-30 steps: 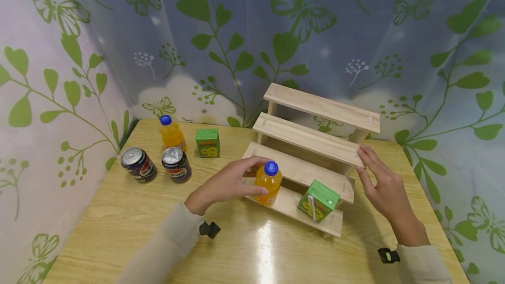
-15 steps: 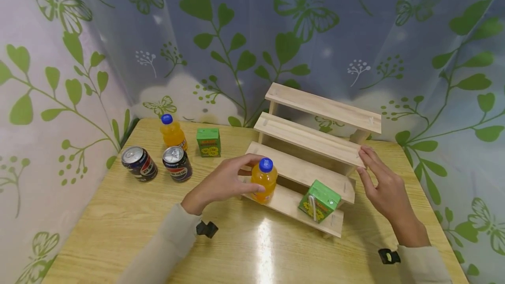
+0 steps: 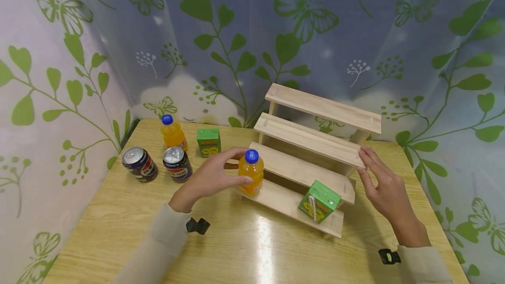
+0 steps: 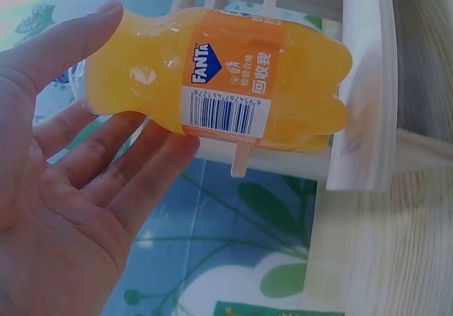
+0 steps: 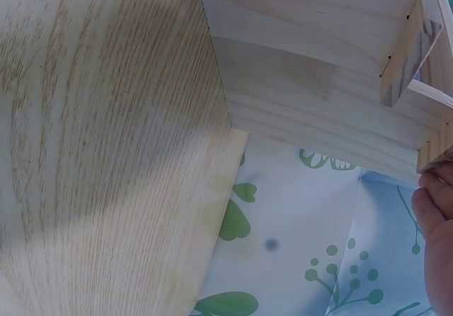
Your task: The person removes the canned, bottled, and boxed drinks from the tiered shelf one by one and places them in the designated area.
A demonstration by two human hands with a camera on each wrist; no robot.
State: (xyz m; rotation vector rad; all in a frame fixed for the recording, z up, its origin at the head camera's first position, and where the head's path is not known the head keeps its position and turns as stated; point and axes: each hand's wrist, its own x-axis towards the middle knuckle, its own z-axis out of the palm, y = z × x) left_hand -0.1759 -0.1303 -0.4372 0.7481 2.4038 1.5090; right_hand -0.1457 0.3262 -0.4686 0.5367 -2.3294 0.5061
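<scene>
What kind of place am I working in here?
Probably a staged tabletop set, not a real shop: a wooden table curtained in with leaf-print fabric, a small stepped wooden rack, and a few drinks like two cans.

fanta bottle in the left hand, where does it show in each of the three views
Head: the Fanta bottle stands left of centre, at the left end of the wooden rack's lowest step, gripped by the left hand.
Left wrist: it fills the upper middle, lying sideways in the picture, label facing the camera.
Right wrist: not in it.
Shared landmark: the pale wooden rack, seen in all three.
</scene>
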